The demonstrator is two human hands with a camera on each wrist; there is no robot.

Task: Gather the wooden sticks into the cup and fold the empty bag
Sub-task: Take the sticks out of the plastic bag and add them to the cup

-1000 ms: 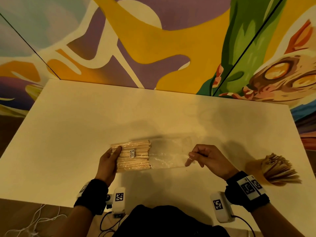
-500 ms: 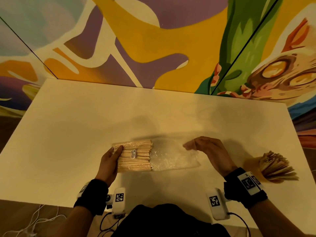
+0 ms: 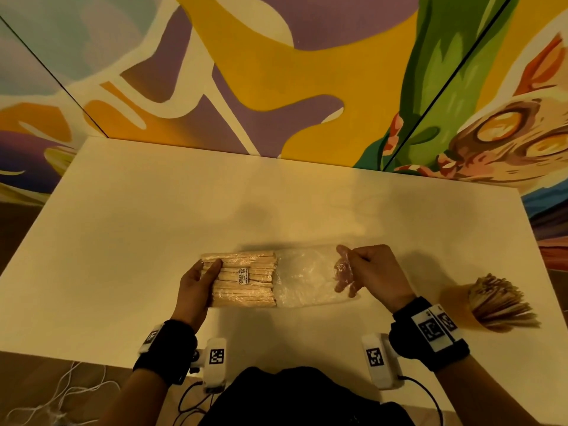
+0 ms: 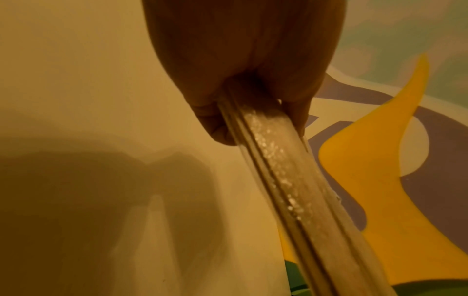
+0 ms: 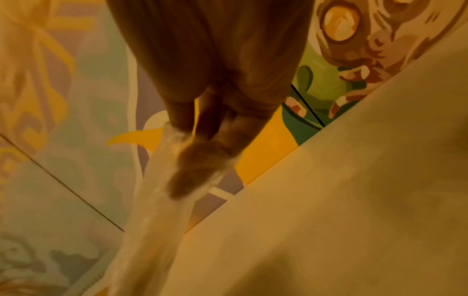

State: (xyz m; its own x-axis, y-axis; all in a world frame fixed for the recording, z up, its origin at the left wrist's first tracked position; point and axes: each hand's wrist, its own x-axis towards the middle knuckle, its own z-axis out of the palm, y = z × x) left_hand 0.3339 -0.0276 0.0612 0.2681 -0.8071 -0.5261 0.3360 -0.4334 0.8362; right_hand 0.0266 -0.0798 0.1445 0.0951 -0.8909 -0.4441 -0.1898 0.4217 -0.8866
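A clear plastic bag [image 3: 304, 278] lies lengthwise near the table's front edge, with a bundle of wooden sticks [image 3: 246, 281] filling its left half. My left hand [image 3: 198, 282] grips the bundle's left end through the plastic, thumb on top; the left wrist view shows the sticks [image 4: 291, 190] pinched in that hand [image 4: 240, 60]. My right hand [image 3: 368, 272] holds the bag's open right end, its fingers [image 5: 200, 160] tucked inside the plastic [image 5: 157, 210]. A tan cup [image 3: 458, 305] at the right holds several sticks [image 3: 498, 305] fanned outward.
The white table [image 3: 153, 241] runs back to a painted mural wall [image 3: 276, 72]. White cords [image 3: 61, 395] lie on the floor at the lower left. The cup stands close to the table's right edge.
My right hand let go of its pinch on the bag's right end, moved up along that edge, and now has its fingers inside the bag's mouth. The left hand stayed on the bundle.
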